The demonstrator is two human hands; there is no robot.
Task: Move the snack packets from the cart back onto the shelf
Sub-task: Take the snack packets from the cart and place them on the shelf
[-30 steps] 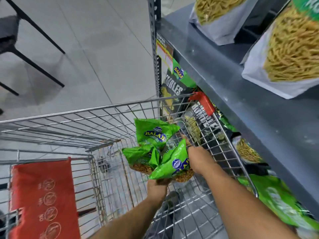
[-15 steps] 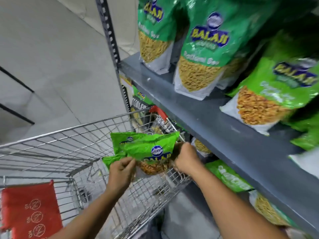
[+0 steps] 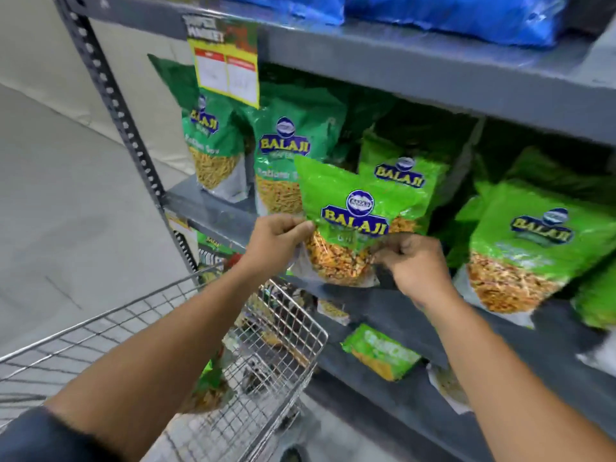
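Note:
A light green snack packet (image 3: 346, 215) stands upright at the front of the grey middle shelf (image 3: 213, 208). My left hand (image 3: 276, 238) pinches its left edge and my right hand (image 3: 410, 261) grips its lower right corner. A second light green packet (image 3: 403, 181) sits right behind it. The wire cart (image 3: 280, 331) is below my left forearm, with another green packet (image 3: 210, 381) partly visible through its mesh.
Darker green packets (image 3: 286, 155) stand on the shelf to the left and a light green one (image 3: 523, 241) to the right. Blue packets (image 3: 466, 11) lie on the top shelf. A price tag (image 3: 226, 68) hangs from its edge. The lower shelf holds more packets (image 3: 380, 355).
Both hands have lifted the packets out of the cart and up to the middle shelf. My view has swung up from the cart to the shelf.

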